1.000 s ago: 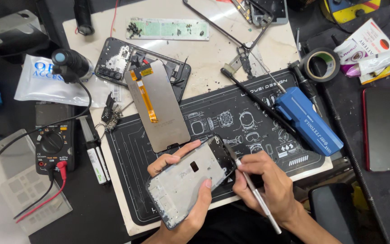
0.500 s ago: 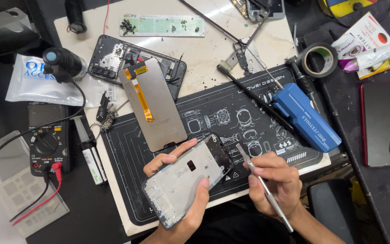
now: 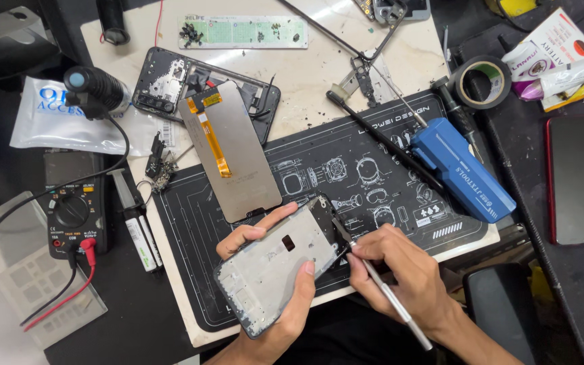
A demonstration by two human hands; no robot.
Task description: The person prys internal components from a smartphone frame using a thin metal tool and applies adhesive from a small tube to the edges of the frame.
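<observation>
A grey metal phone frame (image 3: 275, 270) is being gripped tilted by the left hand (image 3: 272, 280) so its edge is being met by slim silver tweezers (image 3: 383, 287) pinched in the right hand (image 3: 400, 270).

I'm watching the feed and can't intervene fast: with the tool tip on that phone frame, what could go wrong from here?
1. The left hand holds the phone frame in the air, unsupported; pressure from the metal tool in the right hand could make the tip slip.
2. The loose display panel with its orange flex cable lies just beyond the frame and could be knocked.
3. Small loose parts sit near the black mat edge and might scatter.
</observation>
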